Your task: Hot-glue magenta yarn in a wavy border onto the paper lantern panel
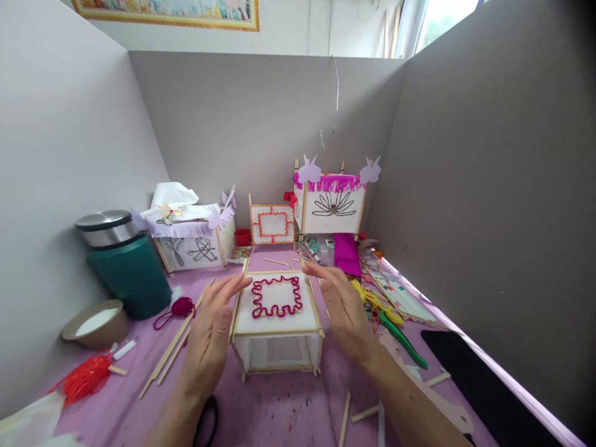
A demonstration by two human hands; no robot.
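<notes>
A small box frame (279,355) of thin wooden sticks, covered in white sheet, stands in front of me. On its top lies a wavy magenta yarn outline (257,312), roughly rectangular. My left hand (212,329) is beside the box's left edge, fingers stretched out toward its far left corner. My right hand (342,307) is along the right side, its fingers extended toward the far right corner. Both hands are open and hold nothing. Whether the fingertips touch the sticks I cannot tell.
A green flask (128,273), a bowl of white material (95,323) and red string (86,377) are on the left. Decorated boxes (333,214) stand behind. Yellow yarn (379,302), green-handled pliers (403,340) and a black phone-like slab (484,379) lie right.
</notes>
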